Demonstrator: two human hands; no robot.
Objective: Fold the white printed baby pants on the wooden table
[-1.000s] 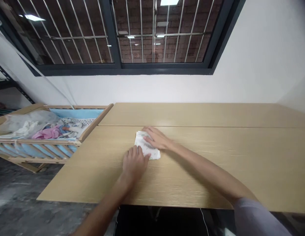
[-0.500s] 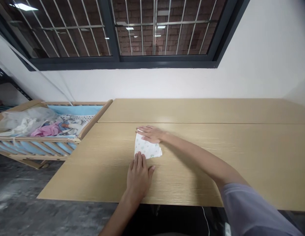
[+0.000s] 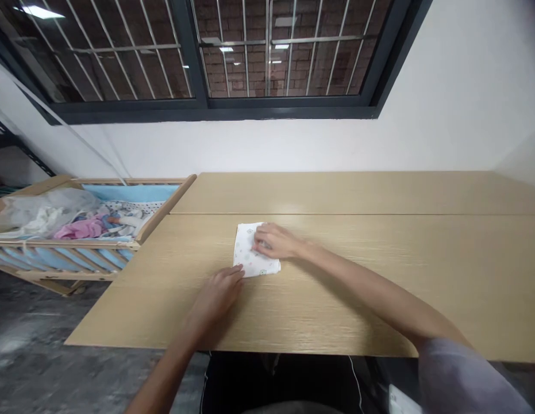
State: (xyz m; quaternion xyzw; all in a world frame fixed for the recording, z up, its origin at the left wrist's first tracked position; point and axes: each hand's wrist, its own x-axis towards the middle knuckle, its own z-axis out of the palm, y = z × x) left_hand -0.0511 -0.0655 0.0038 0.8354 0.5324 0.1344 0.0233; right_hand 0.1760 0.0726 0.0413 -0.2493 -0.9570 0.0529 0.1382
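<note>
A small folded white cloth (image 3: 245,247) with a faint pastel print lies flat on the wooden table (image 3: 379,276). My right hand (image 3: 276,240) rests on its upper right part, with curled fingers closed on the fabric. At the lower left corner of the cloth is my left hand (image 3: 219,290), its fingers drawn together and closed on that corner. The left thumb is mostly hidden under the hand.
Left of the table stands a wooden crib (image 3: 164,210) with blue lining, holding a pink cloth (image 3: 81,227) and other fabrics. A barred window (image 3: 284,106) is in the white wall behind. The table's front edge runs just before me, with a white cable below.
My right hand has slid down from the cloth's top edge and curled its flat fingers. My left hand has turned and shifted left, to the lower left corner. More of the cloth shows.
</note>
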